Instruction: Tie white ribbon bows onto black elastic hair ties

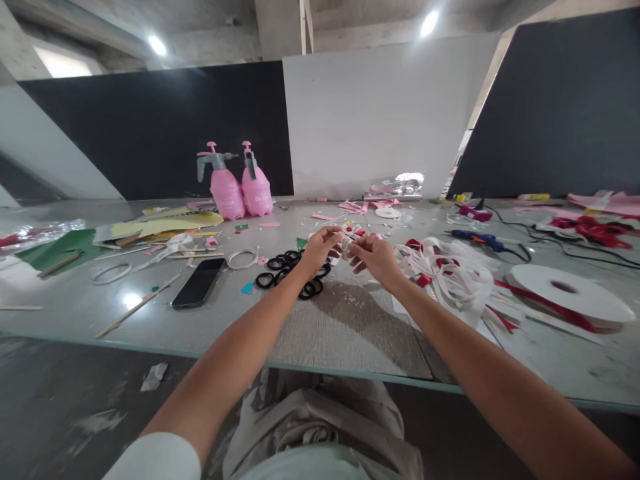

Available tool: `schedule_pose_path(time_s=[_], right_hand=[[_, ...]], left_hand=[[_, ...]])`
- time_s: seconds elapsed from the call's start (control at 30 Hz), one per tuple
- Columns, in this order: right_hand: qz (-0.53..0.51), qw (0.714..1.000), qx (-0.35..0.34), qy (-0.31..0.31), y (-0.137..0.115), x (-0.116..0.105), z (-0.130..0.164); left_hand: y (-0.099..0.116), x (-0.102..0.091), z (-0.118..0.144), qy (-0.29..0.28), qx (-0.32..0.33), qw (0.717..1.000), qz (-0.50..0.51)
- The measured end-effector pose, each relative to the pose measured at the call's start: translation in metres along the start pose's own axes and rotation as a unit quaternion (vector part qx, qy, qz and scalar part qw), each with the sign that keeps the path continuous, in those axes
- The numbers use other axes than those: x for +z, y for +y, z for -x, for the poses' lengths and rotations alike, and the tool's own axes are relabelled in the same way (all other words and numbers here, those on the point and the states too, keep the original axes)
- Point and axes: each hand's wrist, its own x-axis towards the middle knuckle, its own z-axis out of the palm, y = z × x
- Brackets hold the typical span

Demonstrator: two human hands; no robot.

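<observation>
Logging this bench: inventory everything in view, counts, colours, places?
table: 1, grey, centre
spray bottles: 2, pink, left rear
phone: 1, black, left
rings: several, black, centre
coils: 2, white, left
sheets: several, green/yellow, left
sticks: several, tan, left
scraps: many, mostly pink, rear
foil: 1, silver, rear
white ribbons: uncountable, white, right
spool: 1, white, far right
red strips: uncountable, red, right
glue gun: 1, blue, right
panels: several, black/white, rear
lights: 2, white, overhead
held piece: unclear, whitish, centre
forearms: 2, bare, foreground
left hand: 1, bare, on held piece
right hand: 1, bare, on held piece
</observation>
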Motion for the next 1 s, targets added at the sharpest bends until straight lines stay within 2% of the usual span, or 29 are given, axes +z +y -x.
schedule_pose_path(time_s=[0.13, 0.3, 0.43, 0.53, 0.6, 0.73, 0.83, 0.93, 1.0], right_hand=[[-0.043, 0.998, 0.025, 0.028, -0.004, 0.000, 0.000], [-0.058, 0.997, 0.027, 0.032, -0.007, -0.001, 0.002], [-0.032, 0.999, 0.023, 0.027, -0.003, -0.001, 0.000], [0.029, 0.999, 0.028, 0.022, 0.002, -0.002, -0.001], [0.072, 0.997, 0.008, 0.031, 0.002, -0.003, -0.001], [0.116, 0.983, -0.109, 0.092, -0.006, -0.007, -0.001], [0.100, 0.985, -0.134, 0.052, -0.013, -0.011, -0.001], [0.095, 0.990, -0.104, -0.014, -0.015, -0.012, -0.002], [0.088, 0.992, -0.083, -0.031, -0.013, -0.012, -0.002]], left_hand=[[0.001, 0.003, 0.001, -0.008, -0.021, 1.000, 0.015], [-0.002, 0.002, 0.002, -0.060, -0.037, 0.997, -0.041], [-0.003, 0.002, 0.002, -0.038, -0.009, 0.996, -0.075], [0.000, 0.003, 0.003, -0.023, -0.004, 0.998, -0.053], [0.001, 0.005, 0.004, -0.022, -0.005, 0.999, -0.034], [0.003, 0.005, 0.005, -0.049, -0.007, 0.998, -0.037], [0.004, 0.004, 0.006, -0.091, -0.003, 0.995, -0.051], [0.005, 0.005, 0.008, -0.107, -0.020, 0.993, -0.052], [0.006, 0.006, 0.008, -0.100, -0.034, 0.993, -0.054]])
